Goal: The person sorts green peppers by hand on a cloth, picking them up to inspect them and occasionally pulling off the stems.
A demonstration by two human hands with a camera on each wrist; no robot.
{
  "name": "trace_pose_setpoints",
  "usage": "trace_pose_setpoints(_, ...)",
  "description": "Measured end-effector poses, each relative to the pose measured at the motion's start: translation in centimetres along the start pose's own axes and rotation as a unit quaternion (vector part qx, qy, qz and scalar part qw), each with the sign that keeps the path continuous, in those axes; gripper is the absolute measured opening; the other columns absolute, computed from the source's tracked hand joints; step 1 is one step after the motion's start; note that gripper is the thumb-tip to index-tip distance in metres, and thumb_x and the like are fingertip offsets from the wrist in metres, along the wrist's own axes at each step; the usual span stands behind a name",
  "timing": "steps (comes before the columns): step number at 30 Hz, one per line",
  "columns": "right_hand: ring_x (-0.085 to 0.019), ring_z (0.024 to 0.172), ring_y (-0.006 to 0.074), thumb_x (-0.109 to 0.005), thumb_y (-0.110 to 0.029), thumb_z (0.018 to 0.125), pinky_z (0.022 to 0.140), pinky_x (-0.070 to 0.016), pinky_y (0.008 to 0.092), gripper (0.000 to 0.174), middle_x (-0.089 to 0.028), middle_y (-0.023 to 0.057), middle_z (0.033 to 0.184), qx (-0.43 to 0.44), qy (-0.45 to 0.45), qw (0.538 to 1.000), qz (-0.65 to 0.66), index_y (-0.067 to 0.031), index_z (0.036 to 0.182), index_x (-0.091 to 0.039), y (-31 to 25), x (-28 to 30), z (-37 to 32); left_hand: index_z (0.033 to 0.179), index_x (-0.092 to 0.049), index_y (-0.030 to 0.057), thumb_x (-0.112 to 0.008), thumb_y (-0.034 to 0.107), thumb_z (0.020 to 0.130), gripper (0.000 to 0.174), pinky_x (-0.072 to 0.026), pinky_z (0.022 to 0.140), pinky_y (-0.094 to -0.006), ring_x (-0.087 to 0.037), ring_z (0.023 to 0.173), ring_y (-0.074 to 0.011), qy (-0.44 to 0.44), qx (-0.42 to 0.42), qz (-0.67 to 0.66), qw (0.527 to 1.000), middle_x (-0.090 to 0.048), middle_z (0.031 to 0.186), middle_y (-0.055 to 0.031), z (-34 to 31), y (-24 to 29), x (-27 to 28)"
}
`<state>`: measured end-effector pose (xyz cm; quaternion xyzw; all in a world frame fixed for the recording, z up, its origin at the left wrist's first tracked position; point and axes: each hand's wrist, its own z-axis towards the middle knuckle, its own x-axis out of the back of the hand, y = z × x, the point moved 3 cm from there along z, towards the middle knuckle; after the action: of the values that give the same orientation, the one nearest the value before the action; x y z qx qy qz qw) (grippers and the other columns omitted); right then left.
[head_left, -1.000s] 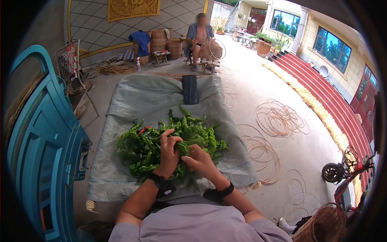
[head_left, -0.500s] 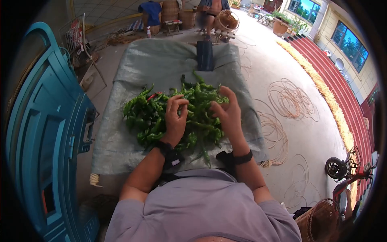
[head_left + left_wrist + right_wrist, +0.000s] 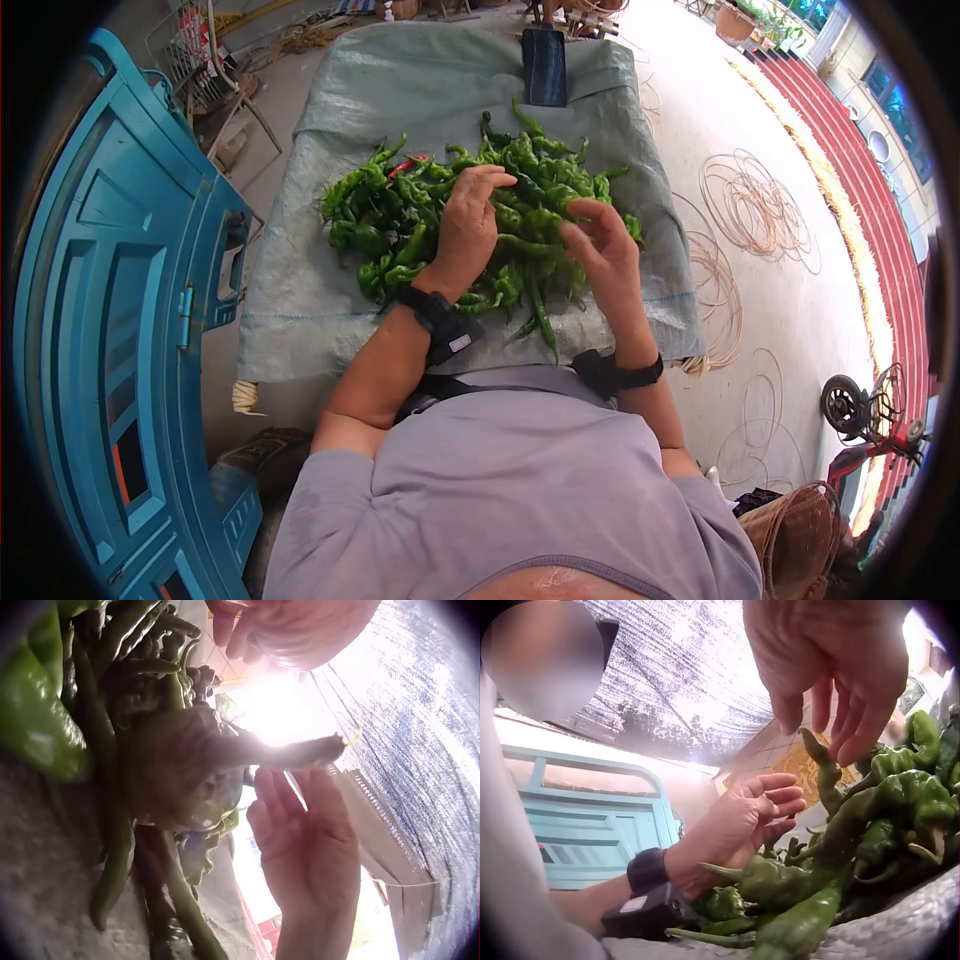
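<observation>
A heap of green peppers [image 3: 400, 245] lies on a grey-green woven sheet [image 3: 420, 80], with one red pepper [image 3: 408, 165] at its far left. My left hand [image 3: 468, 228] hovers above the middle of the heap, fingers loosely bent towards the right and holding nothing. Over the right part, my right hand [image 3: 608, 255] hangs with its thumb and fingers apart. In the right wrist view the right hand [image 3: 836, 667] points down, its fingertips right at the thin tip of an upright pepper [image 3: 826, 776]. The left hand [image 3: 739, 825] shows relaxed fingers there.
A dark blue strip [image 3: 544, 68] lies at the sheet's far edge. On the left stands a blue metal gate [image 3: 110, 270]. Coils of thin cane [image 3: 755, 205] lie on the floor at right, with a woven basket [image 3: 800, 535] near my right side.
A second ago both hands were together at a pepper in mid-heap; they have since parted and let it go. The head view has tilted down.
</observation>
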<state>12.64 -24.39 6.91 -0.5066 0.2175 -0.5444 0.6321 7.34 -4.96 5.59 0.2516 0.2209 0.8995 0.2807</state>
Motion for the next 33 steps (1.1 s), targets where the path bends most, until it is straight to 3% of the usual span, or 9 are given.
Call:
trace_pose_setpoints(4, -0.067, 0.083, 0.0128, -0.072, -0.005, 0.089, 0.073, -0.0561, 0.0262, 0.029, -0.064, 0.0077, 0.109, 0.108, -0.071, 0.986, -0.106, -0.0022, 0.117, -0.066, -0.9, -0.4, -0.2, 0.106, -0.066, 0.0066, -0.051, -0.015, 0.079, 0.038, -0.0508, 0.088, -0.043, -0.062, 0.103, -0.0332, 0.022, -0.004, 0.075, 0.997, -0.066, 0.108, -0.0111, -0.2, 0.2, 0.0)
trace_pose_setpoints(7, -0.068, 0.087, 0.0127, -0.069, -0.006, 0.093, 0.076, -0.0572, 0.0255, 0.025, -0.064, 0.0066, 0.108, 0.03, -0.039, 0.995, -0.092, -0.0015, 0.117, -0.064, -1.0, -0.1, 0.0, 0.102, -0.067, 0.0069, -0.055, -0.01, 0.078, 0.032, -0.0503, 0.088, -0.0431, -0.062, 0.099, -0.0328, -0.044, 0.042, 0.073, 0.995, -0.066, 0.105, -0.0094, -0.6, 0.1, -0.3)
trace_pose_setpoints(10, -0.069, 0.09, 0.0129, -0.066, -0.007, 0.098, 0.077, -0.058, 0.0273, 0.02, -0.065, 0.0054, 0.106, -0.011, 0.017, 0.986, 0.166, -0.001, 0.116, -0.062, -0.2, 0.5, 0.4, 0.098, -0.068, 0.0068, -0.06, -0.005, 0.077, 0.025, -0.0496, 0.089, -0.0423, -0.06, 0.096, -0.0323, -0.123, 0.057, 0.102, 0.985, -0.065, 0.104, -0.0076, -0.9, -0.4, -0.8)
trace_pose_setpoints(14, -0.067, 0.098, 0.0132, -0.063, -0.008, 0.1, 0.078, -0.0572, 0.028, 0.021, -0.064, 0.0054, 0.111, 0.019, 0.073, 0.967, 0.243, -0.0008, 0.12, -0.06, -2.5, 1.9, 1.1, 0.096, -0.069, 0.0071, -0.064, 0.001, 0.075, 0.022, -0.0492, 0.09, -0.0421, -0.058, 0.096, -0.0313, -0.162, -0.013, 0.119, 0.979, -0.064, 0.107, -0.0064, -1.4, -0.2, -1.3)
trace_pose_setpoints(21, -0.063, 0.101, 0.0145, -0.066, -0.006, 0.094, 0.082, -0.0549, 0.029, 0.032, -0.06, 0.0089, 0.127, -0.011, 0.117, 0.992, 0.05, -0.002, 0.125, -0.061, 0.7, 1.7, 1.1, 0.101, -0.069, 0.0096, -0.063, 0.0, 0.075, 0.029, -0.0489, 0.09, -0.043, -0.058, 0.1, -0.031, -0.201, -0.035, 0.16, 0.966, -0.058, 0.112, -0.0082, -1.5, 0.3, -1.2)
trace_pose_setpoints(24, -0.066, 0.093, 0.0129, -0.068, -0.007, 0.092, 0.078, -0.0544, 0.0286, 0.024, -0.066, 0.0093, 0.119, 0.029, 0.092, 0.995, -0.006, -0.0042, 0.116, -0.067, 0.3, 2.1, 0.5, 0.106, -0.067, 0.0105, -0.061, -0.004, 0.076, 0.034, -0.0489, 0.089, -0.0447, -0.058, 0.101, -0.0318, -0.223, 0.0, 0.167, 0.96, -0.057, 0.11, -0.0087, -1.6, 0.7, -1.2)
trace_pose_setpoints(27, -0.07, 0.087, 0.0188, -0.066, -0.015, 0.093, 0.074, -0.0543, 0.0319, 0.017, -0.072, 0.0102, 0.103, -0.07, -0.029, 0.992, -0.097, -0.0081, 0.108, -0.07, 0.0, 2.3, -0.3, 0.109, -0.065, 0.0106, -0.057, -0.008, 0.076, 0.038, -0.0488, 0.087, -0.0462, -0.059, 0.101, -0.0327, -0.225, 0.009, 0.186, 0.956, -0.055, 0.108, -0.0091, -1.5, 0.5, -1.6)
trace_pose_setpoints(30, -0.071, 0.086, 0.0286, -0.065, -0.027, 0.094, 0.073, -0.0535, 0.0384, 0.022, -0.074, 0.0117, 0.091, -0.104, -0.114, 0.922, -0.355, -0.0113, 0.107, -0.07, -2.9, 3.0, -1.1, 0.107, -0.063, 0.0095, -0.055, -0.009, 0.076, 0.038, -0.0489, 0.087, -0.0467, -0.059, 0.1, -0.0337, -0.223, 0.018, 0.205, 0.953, -0.055, 0.107, -0.01, -1.5, 0.4, -1.4)
trace_pose_setpoints(33, -0.07, 0.085, 0.0304, -0.064, -0.037, 0.093, 0.075, -0.052, 0.0418, 0.029, -0.073, 0.0129, 0.087, -0.099, -0.171, 0.871, -0.449, -0.0116, 0.107, -0.07, -1.6, 2.8, -1.9, 0.105, -0.063, 0.0086, -0.054, -0.009, 0.075, 0.036, -0.0493, 0.088, -0.0465, -0.058, 0.1, -0.0343, -0.224, 0.028, 0.198, 0.954, -0.056, 0.108, -0.0111, -1.7, 0.0, -1.3)
